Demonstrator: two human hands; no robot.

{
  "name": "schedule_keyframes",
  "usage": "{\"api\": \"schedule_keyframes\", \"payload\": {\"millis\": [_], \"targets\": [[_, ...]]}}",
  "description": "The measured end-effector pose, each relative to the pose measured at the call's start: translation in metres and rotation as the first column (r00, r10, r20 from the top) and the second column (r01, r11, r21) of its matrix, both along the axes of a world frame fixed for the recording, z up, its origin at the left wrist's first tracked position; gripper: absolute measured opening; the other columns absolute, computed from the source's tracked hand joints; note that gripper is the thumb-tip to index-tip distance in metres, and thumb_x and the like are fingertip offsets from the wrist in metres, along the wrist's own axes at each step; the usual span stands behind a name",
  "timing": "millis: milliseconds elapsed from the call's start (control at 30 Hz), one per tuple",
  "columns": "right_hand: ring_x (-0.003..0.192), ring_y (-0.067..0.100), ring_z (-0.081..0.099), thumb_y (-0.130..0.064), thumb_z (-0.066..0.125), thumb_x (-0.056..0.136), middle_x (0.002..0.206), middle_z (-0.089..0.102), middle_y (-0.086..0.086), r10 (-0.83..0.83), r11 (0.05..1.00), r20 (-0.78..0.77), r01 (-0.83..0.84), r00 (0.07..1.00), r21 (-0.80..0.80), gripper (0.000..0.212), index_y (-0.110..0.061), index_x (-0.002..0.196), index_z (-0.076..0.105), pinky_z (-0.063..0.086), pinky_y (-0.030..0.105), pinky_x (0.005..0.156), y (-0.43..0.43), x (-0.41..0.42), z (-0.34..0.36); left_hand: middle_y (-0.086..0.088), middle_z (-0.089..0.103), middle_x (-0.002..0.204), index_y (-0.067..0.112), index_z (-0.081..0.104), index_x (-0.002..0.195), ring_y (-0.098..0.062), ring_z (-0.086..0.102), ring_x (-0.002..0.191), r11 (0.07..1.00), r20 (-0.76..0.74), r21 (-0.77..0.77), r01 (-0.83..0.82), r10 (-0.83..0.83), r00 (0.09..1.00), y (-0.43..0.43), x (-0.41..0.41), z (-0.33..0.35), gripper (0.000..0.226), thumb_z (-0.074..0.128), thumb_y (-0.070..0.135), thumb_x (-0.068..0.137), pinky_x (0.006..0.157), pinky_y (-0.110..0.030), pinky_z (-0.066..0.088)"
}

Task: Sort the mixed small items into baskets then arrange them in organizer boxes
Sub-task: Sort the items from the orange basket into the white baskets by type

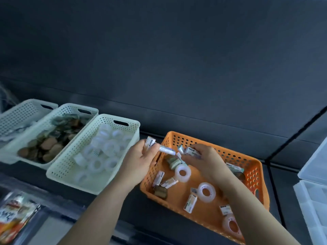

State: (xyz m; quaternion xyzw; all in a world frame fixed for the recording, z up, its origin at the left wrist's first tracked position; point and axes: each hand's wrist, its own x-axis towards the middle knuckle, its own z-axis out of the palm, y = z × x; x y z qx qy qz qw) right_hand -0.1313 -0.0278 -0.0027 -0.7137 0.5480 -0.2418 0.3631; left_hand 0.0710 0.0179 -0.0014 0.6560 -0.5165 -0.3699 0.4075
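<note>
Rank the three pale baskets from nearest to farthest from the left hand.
From the left hand:
1. Basket of tape rolls, just to its left.
2. Basket of brown items, farther left.
3. Leftmost basket, at the picture's left edge.

You have three pale baskets (60, 165) and one orange basket (254, 174) before you. You can count three tape rolls (212, 192) in the orange one.

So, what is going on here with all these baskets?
A person is sorting mixed items out of the orange basket. The left hand grips a few small boxes, and the right hand holds more above the basket. Loose tape rolls and boxes lie in it. Beside it, a white basket is full of such rolls, and the next basket holds brown items.
</note>
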Motion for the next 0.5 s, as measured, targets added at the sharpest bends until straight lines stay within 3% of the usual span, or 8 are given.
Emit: {"api": "schedule_keyframes", "payload": {"millis": [100,200,367,500], "targets": [[0.038,0.003,0.037,-0.032,0.068,0.086,0.044,0.048,-0.013,0.014,0.999,0.097,-0.018,0.995,0.040,0.026,-0.021,0.066,0.054,0.030,0.016,0.038,0.005,0.035,0.018,0.001,0.052,0.076,0.016,0.056,0.084,-0.008,0.052,0.066,0.995,-0.301,0.045,-0.085,0.094,0.949,0.007,0.028,0.004,0.026,0.048,0.037,0.097,0.069,-0.030,0.052],[0.038,0.004,0.038,-0.031,0.067,0.086,0.049,0.050,-0.008,0.055,0.997,0.111,-0.060,0.992,0.039,0.022,-0.014,0.072,0.062,0.029,0.016,0.038,0.006,0.079,0.028,-0.006,0.055,0.082,0.011,0.056,0.087,-0.012,0.048,0.063,0.971,-0.583,0.090,-0.222,0.232,0.779,0.018,0.065,0.011,0.024,0.049,0.031,0.098,0.062,-0.029,0.045],[0.043,0.006,0.036,-0.029,0.070,0.082,0.057,0.050,-0.001,0.112,0.988,0.213,-0.132,0.971,0.079,0.028,-0.002,0.077,0.063,0.031,0.018,0.042,0.015,0.176,0.034,-0.009,0.068,0.081,-0.001,0.059,0.098,-0.011,0.053,0.063,0.939,-0.772,0.133,-0.317,0.299,0.561,0.044,0.159,0.027,0.031,0.047,0.028,0.099,0.052,-0.020,0.047],[0.042,0.005,0.039,-0.038,0.071,0.080,0.053,0.051,-0.009,0.137,0.983,0.203,-0.157,0.970,0.090,0.026,-0.017,0.069,0.062,0.032,0.020,0.043,0.026,0.267,0.034,-0.012,0.062,0.082,-0.001,0.058,0.106,-0.013,0.052,0.064,0.899,-0.766,0.145,-0.413,0.366,0.529,0.070,0.259,0.033,0.031,0.048,0.027,0.099,0.048,-0.020,0.047]]}}
